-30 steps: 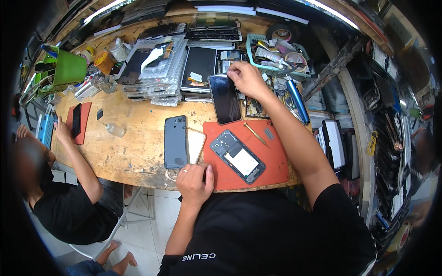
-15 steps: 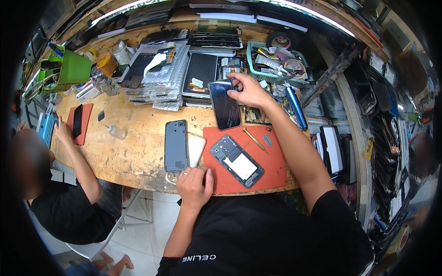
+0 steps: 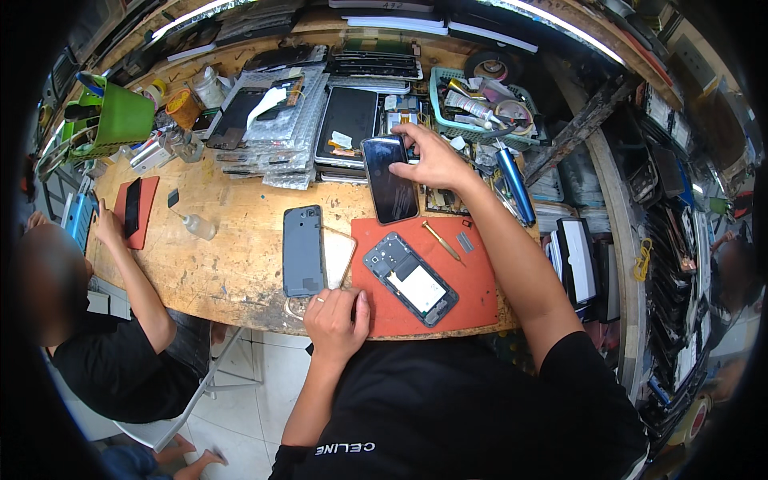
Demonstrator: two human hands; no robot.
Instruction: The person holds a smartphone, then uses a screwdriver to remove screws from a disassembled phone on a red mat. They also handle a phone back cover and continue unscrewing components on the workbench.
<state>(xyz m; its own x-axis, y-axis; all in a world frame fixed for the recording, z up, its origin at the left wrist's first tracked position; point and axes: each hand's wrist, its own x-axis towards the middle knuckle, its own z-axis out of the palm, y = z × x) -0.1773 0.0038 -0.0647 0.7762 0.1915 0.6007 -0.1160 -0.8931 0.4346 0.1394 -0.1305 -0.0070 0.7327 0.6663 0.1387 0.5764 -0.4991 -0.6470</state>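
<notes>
My right hand reaches far over the bench and grips the top end of a black phone screen panel, which lies tilted above the red work mat. An opened phone frame with its insides showing lies on that mat. My left hand rests curled at the near table edge, beside a clear phone case. A grey phone back lies face down left of the case. A small brass-coloured tool lies on the mat.
Stacks of screens and bagged parts fill the back of the wooden bench. A teal basket of tools and a blue pen-like tool sit at the right. Another person works at the left with a second red mat. A green bin stands far left.
My right hand has lifted and shifted the black screen panel a little toward the back of the bench. My left hand has stayed at the table edge.
</notes>
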